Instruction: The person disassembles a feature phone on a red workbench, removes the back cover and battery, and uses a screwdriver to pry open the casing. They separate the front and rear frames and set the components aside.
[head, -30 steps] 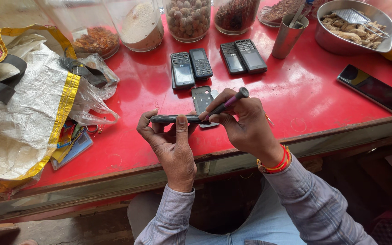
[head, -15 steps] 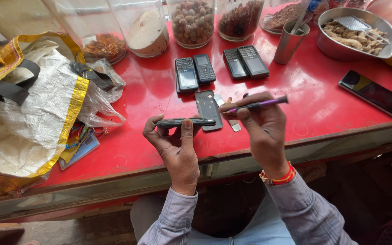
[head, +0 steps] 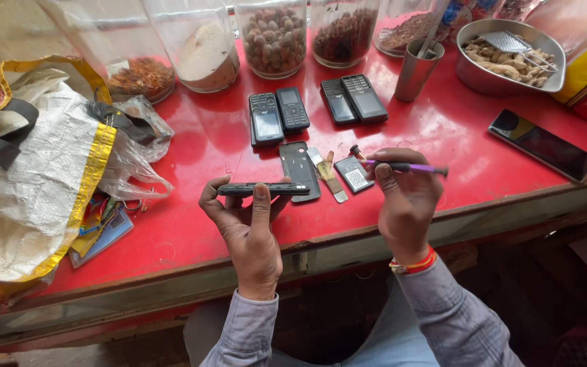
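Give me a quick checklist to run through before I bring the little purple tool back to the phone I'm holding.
1. Left hand grips the phone body edge-on, thumb and fingers at both ends: ok.
2. Right hand holds the purple tool level between fingertips: ok.
3. Tool is apart from the phone, not touching: ok.
4. Back cover lies flat on the red table, behind the phone: ok.
5. Battery and the small loose parts lie together beside the cover: ok.
6. Whether the tool tip is clean and undamaged: cannot tell.
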Demonstrator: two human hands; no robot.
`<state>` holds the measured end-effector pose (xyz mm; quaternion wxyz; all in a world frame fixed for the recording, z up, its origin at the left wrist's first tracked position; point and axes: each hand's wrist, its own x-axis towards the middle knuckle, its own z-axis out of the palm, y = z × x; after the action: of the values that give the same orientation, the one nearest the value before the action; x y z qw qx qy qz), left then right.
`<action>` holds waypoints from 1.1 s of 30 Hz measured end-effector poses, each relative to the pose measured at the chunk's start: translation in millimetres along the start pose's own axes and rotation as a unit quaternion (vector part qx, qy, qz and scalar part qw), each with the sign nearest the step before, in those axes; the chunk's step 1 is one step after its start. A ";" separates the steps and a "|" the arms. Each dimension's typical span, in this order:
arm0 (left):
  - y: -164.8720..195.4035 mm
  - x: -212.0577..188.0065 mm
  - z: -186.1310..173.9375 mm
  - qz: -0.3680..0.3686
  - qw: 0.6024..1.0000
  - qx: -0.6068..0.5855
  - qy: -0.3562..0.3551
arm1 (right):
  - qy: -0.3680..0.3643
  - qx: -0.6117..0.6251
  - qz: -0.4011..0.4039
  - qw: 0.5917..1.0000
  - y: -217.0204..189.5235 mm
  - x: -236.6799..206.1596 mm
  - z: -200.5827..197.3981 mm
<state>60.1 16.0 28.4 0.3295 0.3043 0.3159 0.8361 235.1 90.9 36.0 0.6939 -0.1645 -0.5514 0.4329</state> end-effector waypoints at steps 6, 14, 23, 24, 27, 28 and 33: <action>-0.9 0.6 -0.1 0.009 1.000 0.003 -0.022 | -0.045 -0.344 -0.183 0.920 -5.4 -12.8 16.5; -1.7 6.4 2.5 0.003 1.000 0.023 -0.019 | -0.120 -0.238 -0.142 0.953 -5.3 -5.4 17.1; -1.3 8.3 4.4 0.022 0.998 0.062 -0.013 | -0.193 -0.119 -0.085 0.970 4.2 -5.0 27.5; -1.7 8.1 4.3 0.019 0.997 0.069 -0.009 | -0.202 -0.120 -0.077 0.969 4.0 -4.8 27.2; -3.1 5.1 2.9 0.017 0.996 0.093 -0.007 | -0.218 -0.145 -0.074 0.962 2.1 -5.9 25.4; -3.8 5.4 2.5 0.023 0.995 0.100 -0.009 | -0.222 -0.163 -0.094 0.957 2.2 -5.6 25.5; -4.6 3.4 1.9 0.061 0.984 0.169 -0.006 | -0.221 -0.198 -0.127 0.946 2.7 -5.2 26.7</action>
<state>61.1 21.8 27.3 0.2238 0.3796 0.4312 0.7873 209.7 81.7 39.8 0.5571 -0.1278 -0.7820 0.2485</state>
